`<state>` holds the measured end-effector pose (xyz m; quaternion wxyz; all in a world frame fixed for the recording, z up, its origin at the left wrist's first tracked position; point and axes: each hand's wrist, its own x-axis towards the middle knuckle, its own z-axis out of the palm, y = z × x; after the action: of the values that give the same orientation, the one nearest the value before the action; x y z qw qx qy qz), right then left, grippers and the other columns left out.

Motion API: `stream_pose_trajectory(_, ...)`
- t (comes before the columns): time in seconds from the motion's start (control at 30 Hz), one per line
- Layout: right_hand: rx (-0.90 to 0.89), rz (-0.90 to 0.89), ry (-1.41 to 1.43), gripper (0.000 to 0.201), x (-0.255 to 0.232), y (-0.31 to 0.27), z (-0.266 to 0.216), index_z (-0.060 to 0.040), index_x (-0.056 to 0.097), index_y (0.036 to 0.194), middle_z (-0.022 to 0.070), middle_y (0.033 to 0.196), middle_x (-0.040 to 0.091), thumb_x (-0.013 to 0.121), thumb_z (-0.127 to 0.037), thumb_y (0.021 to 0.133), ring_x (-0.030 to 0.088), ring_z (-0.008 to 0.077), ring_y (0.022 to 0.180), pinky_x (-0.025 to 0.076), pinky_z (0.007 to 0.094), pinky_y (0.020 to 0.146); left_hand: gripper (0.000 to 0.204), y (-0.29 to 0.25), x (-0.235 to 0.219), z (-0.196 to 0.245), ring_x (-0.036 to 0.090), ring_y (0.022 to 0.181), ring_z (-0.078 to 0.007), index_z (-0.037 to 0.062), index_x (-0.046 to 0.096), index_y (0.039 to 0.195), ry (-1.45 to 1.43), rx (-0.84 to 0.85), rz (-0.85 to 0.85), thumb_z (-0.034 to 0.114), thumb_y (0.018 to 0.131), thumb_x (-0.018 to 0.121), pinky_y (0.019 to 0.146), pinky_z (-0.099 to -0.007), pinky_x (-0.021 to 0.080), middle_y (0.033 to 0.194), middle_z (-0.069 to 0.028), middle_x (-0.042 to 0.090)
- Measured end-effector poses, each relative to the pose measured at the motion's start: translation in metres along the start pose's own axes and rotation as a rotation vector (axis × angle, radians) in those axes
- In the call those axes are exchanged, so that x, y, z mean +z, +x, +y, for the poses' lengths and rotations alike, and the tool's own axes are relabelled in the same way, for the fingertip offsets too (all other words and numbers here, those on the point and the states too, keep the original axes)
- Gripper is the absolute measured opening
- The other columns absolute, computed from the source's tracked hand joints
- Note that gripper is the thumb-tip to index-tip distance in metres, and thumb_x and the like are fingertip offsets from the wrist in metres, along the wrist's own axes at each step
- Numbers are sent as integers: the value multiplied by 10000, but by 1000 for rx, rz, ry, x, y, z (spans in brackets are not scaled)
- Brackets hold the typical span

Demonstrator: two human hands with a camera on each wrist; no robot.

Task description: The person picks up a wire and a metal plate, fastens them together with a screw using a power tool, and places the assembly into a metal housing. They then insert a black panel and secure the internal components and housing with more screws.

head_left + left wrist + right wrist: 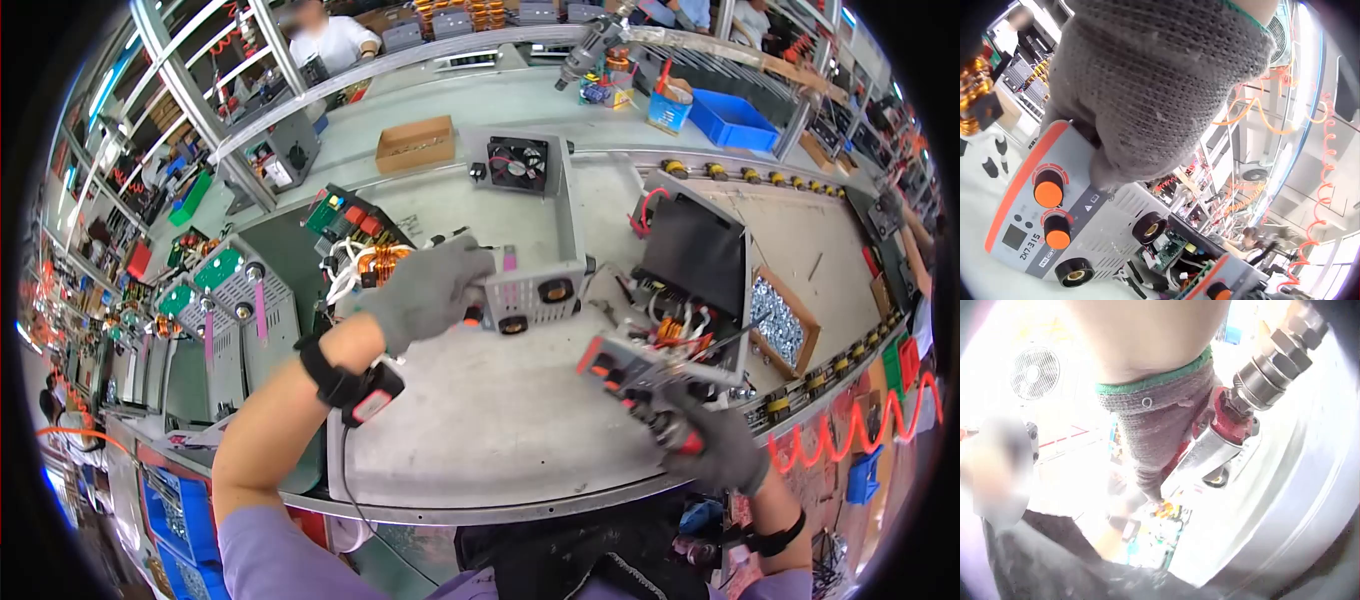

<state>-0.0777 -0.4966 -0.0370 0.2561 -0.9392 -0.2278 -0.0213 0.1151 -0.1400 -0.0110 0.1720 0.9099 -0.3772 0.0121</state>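
My gloved left hand (430, 290) grips the upper left edge of a grey welding machine front panel (1094, 215), which carries two orange knobs, black sockets and the marking ZX7-315. That panel belongs to an open chassis (573, 215) with a black fan (518, 163) at its far end. In my gloved right hand (725, 445) is a red and silver air tool (1204, 456) with a metal hose fitting; its working tip is hidden in the right wrist view. Close beyond that hand stands a second welding machine (695, 245) with copper coils, wires and a black sheet.
A circuit board with copper coils (375, 265) lies left of the chassis. Beyond it sits a cardboard tray (415, 145). A box of screws (780, 320) stands at the right, by a roller track (815, 382). Another tool (590, 50) hangs overhead.
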Motion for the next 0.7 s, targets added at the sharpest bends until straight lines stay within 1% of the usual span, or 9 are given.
stream_pose_trajectory(0.1, 111, -106, 53, 800, -21, 0, 39, -92, 531, 1347, 199, 1064, 674, 831, -310, 639, 662, 374, 948, 525, 385, 834, 183, -41, 0, 20, 596, 855, -358, 89, 583, 978, -14, 33, 12, 136, 806, 623, 719, -462, 485, 951, -120, 548)
stream_pose_trajectory(0.2, -16, -20, -85, 779, -26, 13, 66, -95, 531, 1341, 204, 1055, 671, 824, -251, 636, 667, 369, 926, 527, 394, 800, 186, -81, 3, 48, 592, 854, -342, 92, 579, 964, -76, -4, -27, 119, 789, 637, 697, -457, 481, 934, -107, 551)
stream_pose_trajectory(0.33, 42, -226, -228, 712, -14, 16, 68, -114, 614, 1227, 148, 723, 653, 813, -410, 610, 642, 356, 654, 494, 426, 598, 224, -124, -8, 55, 596, 887, -319, 75, 594, 1026, -135, -7, -46, 105, 811, 646, 747, -417, 494, 952, -106, 585)
stream_pose_trajectory(0.4, -64, -313, -287, 646, 1, 21, 43, -119, 642, 1154, 113, 667, 632, 798, -448, 620, 628, 325, 623, 475, 410, 579, 256, -138, -2, 33, 605, 949, -299, 67, 599, 1101, -608, 53, 203, 137, 860, 645, 822, -387, 494, 1013, -118, 610)
stream_pose_trajectory(0.5, -148, -338, -300, 605, 30, 26, 18, -120, 641, 1135, 99, 689, 639, 785, -442, 644, 629, 300, 638, 473, 404, 606, 407, -175, 29, -25, 591, 998, -319, 29, 563, 1188, -294, -563, 497, 284, 884, 655, 880, -384, 480, 1060, -145, 601)
stream_pose_trajectory(0.53, -186, -314, -301, 588, 37, 28, 14, -121, 639, 1132, 93, 705, 643, 777, -437, 656, 633, 285, 654, 473, 403, 630, 407, -176, 35, -30, 591, 998, -319, 29, 563, 1188, -294, -570, 496, 284, 884, 655, 880, -384, 480, 1060, -145, 601)
stream_pose_trajectory(0.6, -185, -336, -339, 613, 41, 31, 9, -114, 626, 1147, 89, 743, 645, 774, -453, 659, 632, 276, 692, 467, 407, 646, 629, -175, 48, -33, 569, 1031, -331, 40, 493, 1283, 302, -926, 98, 423, 825, 692, 897, -398, 466, 1124, -163, 569)
stream_pose_trajectory(0.63, -175, -353, -380, 638, 43, 32, 6, -107, 614, 1163, 86, 782, 646, 770, -469, 661, 630, 266, 729, 460, 411, 662, 805, -172, 57, -39, 512, 1120, -341, 59, 420, 1359, 292, -907, 8, 525, 766, 703, 900, -442, 450, 1209, -168, 518)
stream_pose_trajectory(0.7, -147, -330, -334, 674, 34, 40, -4, -94, 600, 1171, 95, 840, 638, 769, -492, 655, 619, 275, 767, 456, 416, 680, 840, -158, 66, -35, 416, 1258, -354, 78, 403, 1408, 262, -920, -87, 543, 771, 692, 958, -467, 409, 1327, -187, 461)
